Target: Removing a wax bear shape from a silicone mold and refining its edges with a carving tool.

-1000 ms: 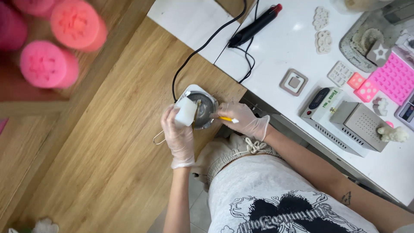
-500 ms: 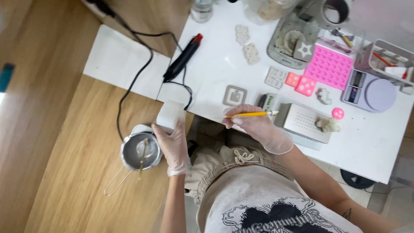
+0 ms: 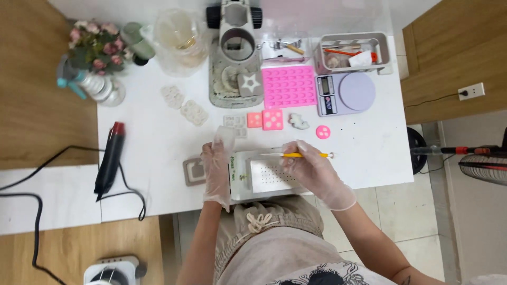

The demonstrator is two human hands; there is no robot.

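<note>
Your left hand (image 3: 217,171) holds a small clear cup (image 3: 224,140) upright, fingers (image 3: 215,158) curled around its lower part, just off the left edge of the white perforated tray (image 3: 266,177) that sits at the near edge of the white surface (image 3: 153,137). That forearm comes straight up from your lap, wrist level, the glove covering the hand to the wrist.

Your right hand (image 3: 317,174) rests on the tray's right end, fingers pinched closed on a thin yellow tool (image 3: 298,155) that lies nearly level across the tray's far edge, its tip pointing left toward the cup. The right forearm runs in from the lower right at a slant.

Left of the tray, just beside your left hand, lies a small square grey mould (image 3: 194,171). Farther left of the tray a black heat gun (image 3: 110,158) with a red tip lies along the surface, its cable trailing off the edge. Beyond the tray are two small pink moulds (image 3: 266,120), a round pink piece (image 3: 322,132), then a large pink mould (image 3: 288,86) and a lilac kitchen scale (image 3: 348,93) beside it.
</note>
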